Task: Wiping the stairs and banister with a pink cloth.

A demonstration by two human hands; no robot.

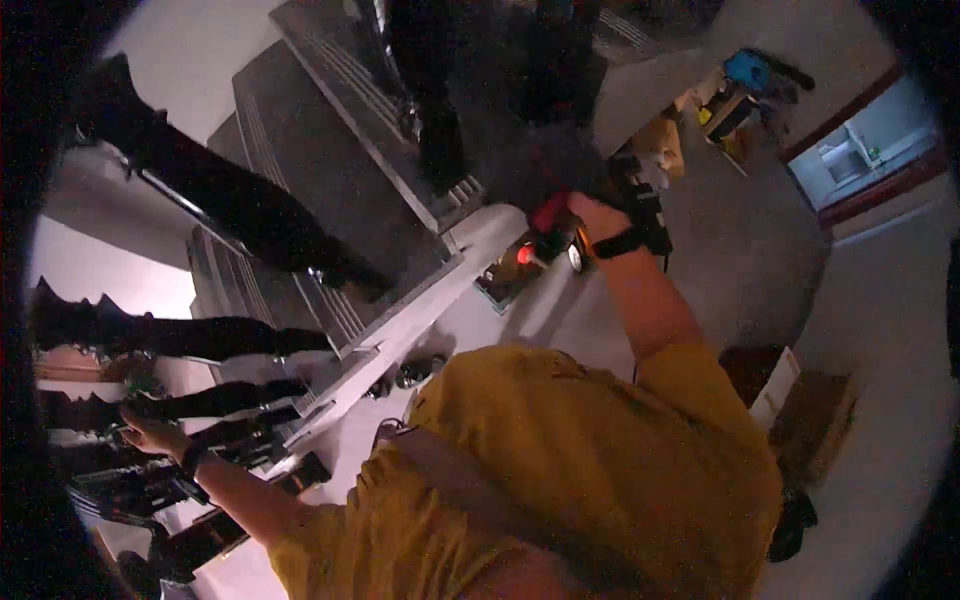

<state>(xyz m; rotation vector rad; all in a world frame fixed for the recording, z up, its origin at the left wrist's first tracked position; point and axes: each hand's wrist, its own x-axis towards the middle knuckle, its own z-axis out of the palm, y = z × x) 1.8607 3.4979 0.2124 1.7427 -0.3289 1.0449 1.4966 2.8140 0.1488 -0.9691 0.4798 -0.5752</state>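
Note:
My left hand (150, 434) is curled on a black turned baluster (200, 400) of a staircase railing at the left. At upper middle my right hand (598, 222) is closed on a red and black object (550, 213), its exact kind hard to make out in the dimness. An orange-edged item with a small bright light (576, 255) is just below that hand. Beside it, past the white stair edge (480, 235), sits a container (502, 288) with a red-topped item (528, 255) in it. A dark bulky item (645, 210) lies by my right wrist.
Grey steps (350, 190) with more black balusters (220, 200) rise at upper left. Cardboard and mixed items (660, 140), some blue (745, 68), lie at upper right. A red-framed opening (860, 150) is at right. A white-edged box (775, 390) stands at lower right.

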